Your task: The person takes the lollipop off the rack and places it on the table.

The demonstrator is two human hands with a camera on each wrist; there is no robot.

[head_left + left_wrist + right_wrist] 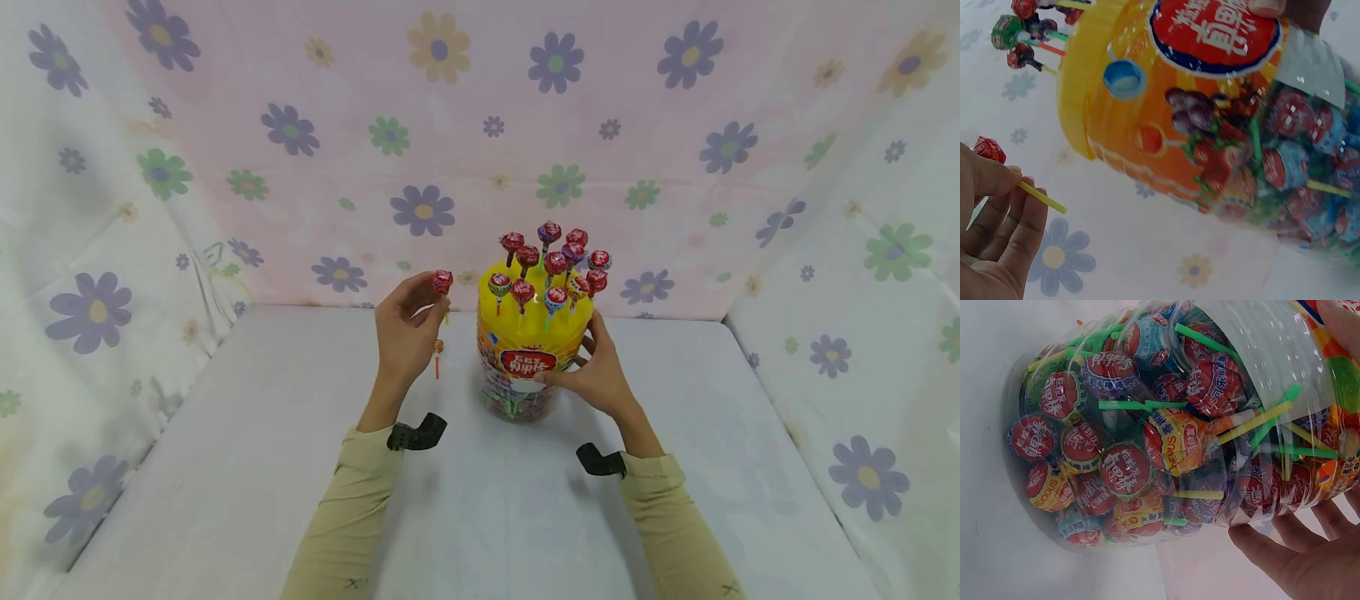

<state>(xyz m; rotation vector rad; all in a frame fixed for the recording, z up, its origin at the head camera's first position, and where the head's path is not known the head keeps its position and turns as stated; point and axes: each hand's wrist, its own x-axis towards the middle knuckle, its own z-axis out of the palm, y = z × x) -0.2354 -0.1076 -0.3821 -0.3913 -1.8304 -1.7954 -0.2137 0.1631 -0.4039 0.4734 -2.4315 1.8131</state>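
Note:
A clear plastic lollipop jar [525,404] with a yellow lid [491,317] and a printed label stands on the table. Several wrapped lollipops [555,264] stick up out of the lid by their sticks. Beside the jar's left, my left hand [402,333] pinches a red-wrapped lollipop [442,282] by its yellow stick [1047,200], apart from the lid. My right hand [603,375] grips the jar's right side, thumb on the front label. Through the clear lower wall in the right wrist view, many more lollipops [1125,472] lie heaped inside.
Below my left hand, a single lollipop [438,347] with an orange stick lies on the white table [300,467]. Flower-patterned cloth [465,158] hangs behind the table and along both sides.

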